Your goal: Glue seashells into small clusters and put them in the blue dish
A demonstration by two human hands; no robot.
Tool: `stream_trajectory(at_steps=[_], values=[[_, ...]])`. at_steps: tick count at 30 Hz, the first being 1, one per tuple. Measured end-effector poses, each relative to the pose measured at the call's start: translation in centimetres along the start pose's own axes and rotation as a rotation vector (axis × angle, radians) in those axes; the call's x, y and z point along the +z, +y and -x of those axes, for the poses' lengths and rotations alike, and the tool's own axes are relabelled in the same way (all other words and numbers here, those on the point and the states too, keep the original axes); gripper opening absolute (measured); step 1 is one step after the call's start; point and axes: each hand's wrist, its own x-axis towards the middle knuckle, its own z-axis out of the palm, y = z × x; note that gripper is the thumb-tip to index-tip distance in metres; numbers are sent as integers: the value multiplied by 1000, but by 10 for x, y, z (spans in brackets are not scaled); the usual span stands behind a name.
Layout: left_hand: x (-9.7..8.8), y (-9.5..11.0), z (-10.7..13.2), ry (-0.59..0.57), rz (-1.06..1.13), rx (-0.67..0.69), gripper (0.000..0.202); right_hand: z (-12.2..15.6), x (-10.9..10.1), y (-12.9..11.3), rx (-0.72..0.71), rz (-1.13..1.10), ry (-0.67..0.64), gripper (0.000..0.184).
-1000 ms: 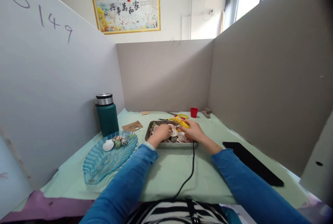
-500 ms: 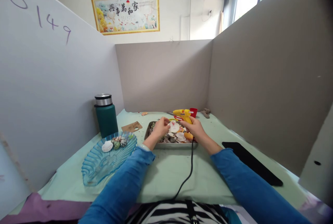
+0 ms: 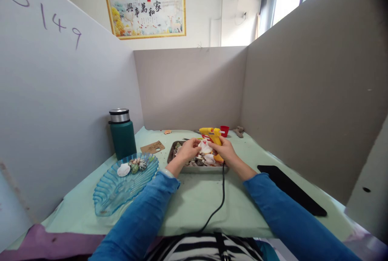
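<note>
A white seashell (image 3: 205,146) with a small red mark is pinched in my left hand (image 3: 189,150), above a metal tray (image 3: 206,169). My right hand (image 3: 226,150) is wrapped round the handle of a yellow hot glue gun (image 3: 211,131), its white nozzle pointing right. The fingertips of that hand come up to the shell's right edge; whether they press on it I cannot tell. Beneath both hands the tray holds many shells (image 3: 198,161), partly hidden by my fingers. A black cord (image 3: 223,190) runs from the gun toward the table's front edge.
On the left lies a blue scalloped glass dish (image 3: 113,194) with several shells, a green bottle (image 3: 123,139) behind it. A brown card (image 3: 152,147) lies left of the tray. Behind are a red cup (image 3: 224,131) and driftwood (image 3: 239,131); a black flat pad (image 3: 291,190) lies right.
My right hand and the glue gun have shifted slightly left, bringing the right fingertips closer to the shell. The shell has moved slightly right and up in my left hand.
</note>
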Motion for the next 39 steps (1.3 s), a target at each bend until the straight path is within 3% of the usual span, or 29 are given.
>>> stream_trajectory(at_steps=[14,22,29,34,39], values=[[-7,-6,-2,10,-133,3,26,2,0,-3,14,-2,3,31],[-7,5,1,53,-20,-25,26,3,-1,-5,8,-27,12,30],[-9,9,0,117,210,-22,17,-2,0,1,1,-36,48,32],[-10,15,1,138,354,43,10,-4,0,4,-26,-9,72,31],[-9,17,4,145,283,66,5,-3,1,2,-24,-15,13,31]])
